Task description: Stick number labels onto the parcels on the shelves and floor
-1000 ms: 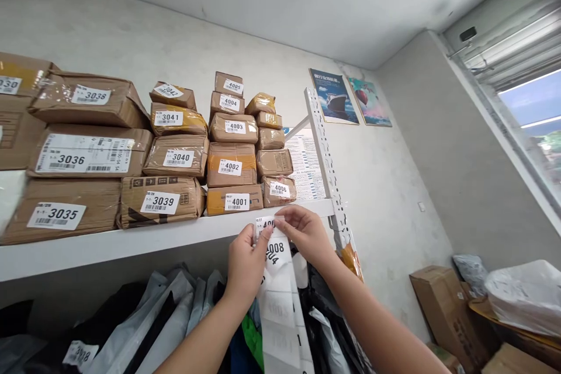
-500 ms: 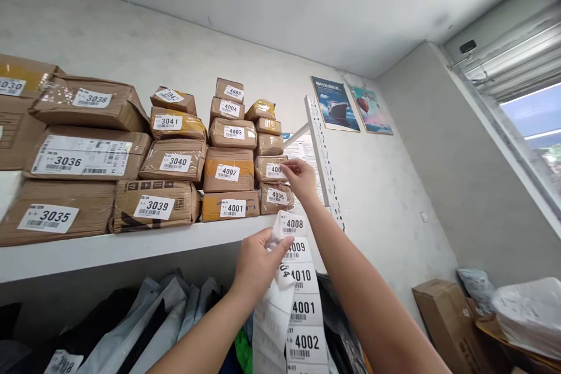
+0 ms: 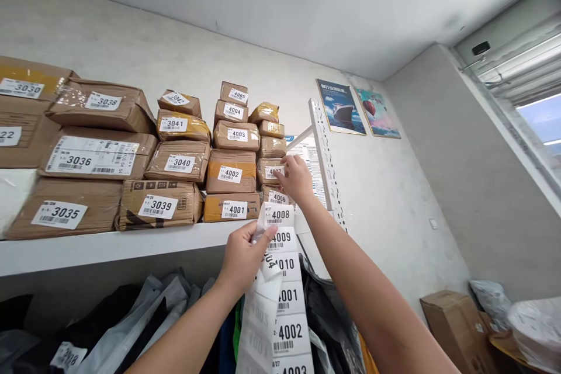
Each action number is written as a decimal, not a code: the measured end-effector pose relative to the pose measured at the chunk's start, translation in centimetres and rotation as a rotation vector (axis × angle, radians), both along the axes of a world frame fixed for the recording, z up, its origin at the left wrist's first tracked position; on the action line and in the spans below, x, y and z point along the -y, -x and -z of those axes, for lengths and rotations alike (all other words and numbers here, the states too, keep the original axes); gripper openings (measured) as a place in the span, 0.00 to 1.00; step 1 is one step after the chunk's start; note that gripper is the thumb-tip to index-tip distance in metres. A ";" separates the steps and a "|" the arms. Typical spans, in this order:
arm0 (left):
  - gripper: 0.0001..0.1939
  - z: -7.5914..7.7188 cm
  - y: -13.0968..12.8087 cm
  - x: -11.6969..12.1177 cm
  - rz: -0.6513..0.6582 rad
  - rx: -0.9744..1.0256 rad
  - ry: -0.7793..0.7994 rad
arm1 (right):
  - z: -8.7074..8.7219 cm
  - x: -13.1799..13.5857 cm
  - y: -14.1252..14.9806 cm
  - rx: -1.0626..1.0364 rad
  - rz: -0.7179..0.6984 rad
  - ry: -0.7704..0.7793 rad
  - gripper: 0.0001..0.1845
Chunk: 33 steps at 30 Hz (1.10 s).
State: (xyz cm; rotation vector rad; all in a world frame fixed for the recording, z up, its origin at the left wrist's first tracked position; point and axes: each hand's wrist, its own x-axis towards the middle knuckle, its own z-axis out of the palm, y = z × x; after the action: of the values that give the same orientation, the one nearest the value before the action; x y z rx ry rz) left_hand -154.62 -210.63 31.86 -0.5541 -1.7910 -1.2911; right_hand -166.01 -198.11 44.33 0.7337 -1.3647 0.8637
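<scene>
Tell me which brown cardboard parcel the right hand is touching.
The small brown cardboard parcel second from bottom in the rightmost stack, above the one labelled 4006; only its white paper label has the bare right hand against it.

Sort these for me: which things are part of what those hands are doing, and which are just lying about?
In use:
left hand, holding the label strip
right hand, touching the label on a small parcel

Just around:
ship poster
balloon poster
cardboard box, lower right
white plastic bundle
</scene>
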 end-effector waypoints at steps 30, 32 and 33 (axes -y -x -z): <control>0.19 -5.2 -0.2 -0.3 -0.153 -0.025 0.001 | -0.1 -0.1 -3.1 0.070 -0.699 0.268 0.07; 0.19 -4.2 -0.8 0.0 -0.177 0.006 0.021 | -2.6 0.0 -1.8 0.021 -0.591 0.302 0.06; 0.19 -3.8 -1.1 0.2 -0.176 0.021 0.017 | -3.8 0.1 -1.2 0.011 -0.546 0.282 0.05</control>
State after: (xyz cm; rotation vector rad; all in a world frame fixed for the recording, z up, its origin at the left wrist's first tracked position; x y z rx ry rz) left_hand -153.54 -210.88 35.67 -0.3838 -1.8262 -1.1653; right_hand -164.83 -198.25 48.14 0.8927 -1.0286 1.4581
